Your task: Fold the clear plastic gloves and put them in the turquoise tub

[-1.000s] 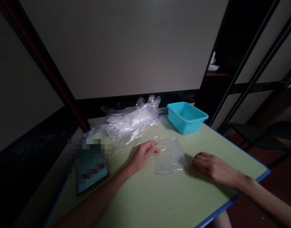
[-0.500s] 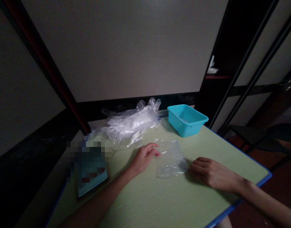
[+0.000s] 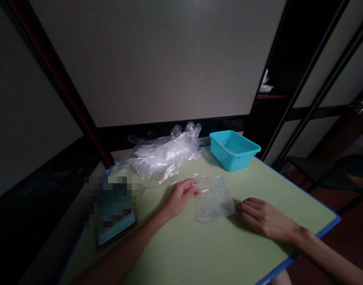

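Observation:
A flat, clear plastic piece (image 3: pixel 214 200) lies on the pale green table (image 3: pixel 181 253) between my hands. My left hand (image 3: pixel 183 194) rests at its left edge, fingers apart, thumb and index tips near the plastic. At its lower right corner is my right hand (image 3: pixel 257 215), with the fingers curled together; whatever they may pinch is too small to make out. Behind my left hand sits a crumpled pile of clear plastic gloves (image 3: pixel 166 154).
A turquoise basket (image 3: pixel 239 160) stands at the table's back right. On the left lies a phone-like device (image 3: pixel 118 229), partly pixelated. The table has a blue edge, and a dark chair (image 3: pixel 326 174) is beyond its right side.
My right hand has shifted very slightly beside the plastic's corner. The left hand and the other objects hold their places.

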`<state>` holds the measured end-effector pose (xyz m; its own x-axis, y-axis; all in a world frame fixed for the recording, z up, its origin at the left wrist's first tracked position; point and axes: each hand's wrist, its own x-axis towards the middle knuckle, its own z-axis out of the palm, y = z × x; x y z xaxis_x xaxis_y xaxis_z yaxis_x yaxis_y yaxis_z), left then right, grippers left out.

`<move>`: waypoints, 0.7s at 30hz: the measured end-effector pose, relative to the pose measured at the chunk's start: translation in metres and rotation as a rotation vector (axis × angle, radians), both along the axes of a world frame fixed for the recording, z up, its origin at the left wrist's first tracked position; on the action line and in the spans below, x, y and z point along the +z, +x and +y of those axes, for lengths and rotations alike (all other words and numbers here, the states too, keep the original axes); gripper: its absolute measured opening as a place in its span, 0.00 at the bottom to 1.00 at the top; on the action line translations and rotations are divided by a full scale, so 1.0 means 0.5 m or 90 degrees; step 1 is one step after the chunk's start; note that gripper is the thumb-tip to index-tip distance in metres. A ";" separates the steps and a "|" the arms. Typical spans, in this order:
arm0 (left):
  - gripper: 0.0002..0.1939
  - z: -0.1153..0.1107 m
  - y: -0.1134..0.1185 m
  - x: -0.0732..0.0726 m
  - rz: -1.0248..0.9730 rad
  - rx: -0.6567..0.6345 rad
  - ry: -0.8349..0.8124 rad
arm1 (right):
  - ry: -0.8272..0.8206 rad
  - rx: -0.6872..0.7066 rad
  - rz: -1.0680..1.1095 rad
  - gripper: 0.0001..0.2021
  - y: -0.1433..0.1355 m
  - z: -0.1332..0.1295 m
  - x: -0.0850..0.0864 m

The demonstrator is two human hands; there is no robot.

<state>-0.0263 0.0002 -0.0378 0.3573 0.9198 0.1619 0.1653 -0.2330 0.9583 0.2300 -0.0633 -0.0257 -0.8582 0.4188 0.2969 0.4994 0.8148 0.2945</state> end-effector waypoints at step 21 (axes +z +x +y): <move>0.09 0.007 -0.001 -0.011 -0.010 -0.002 0.006 | -0.034 0.041 0.046 0.11 -0.003 0.054 -0.008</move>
<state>-0.0270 0.0035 -0.0432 0.3574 0.9173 0.1758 0.1489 -0.2418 0.9588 0.2285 -0.0365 -0.0298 -0.8611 0.3799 0.3379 0.4637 0.8594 0.2154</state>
